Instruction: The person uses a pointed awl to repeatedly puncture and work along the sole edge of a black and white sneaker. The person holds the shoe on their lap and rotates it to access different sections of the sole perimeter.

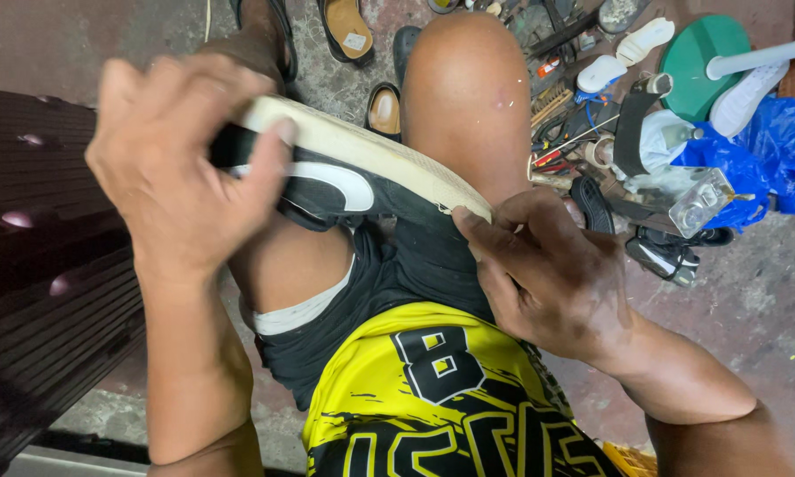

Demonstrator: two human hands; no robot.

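The left hand is clamping one end of a black shoe, fingers wrapping over the upper and the thumb pressing on the pale sole. The right hand is pinching the opposite end, fingertips closing on the sole edge. The shoe is lying sole-up between the two hands, resting across the person's thigh just below the knee.

Handling, as a judgement: the shoe is looking light, with a soft fabric upper that is yielding under grip and a stiffer rubber sole that is flexing only a little. The sole rim is offering the firmest hold; the upper is likely collapsing if squeezed alone. It is neither fragile nor slippery.

Beyond the right hand, tools, loose soles and a blue bag are cluttering a rough concrete floor. Beside the left hand, a dark slatted bench is running alongside
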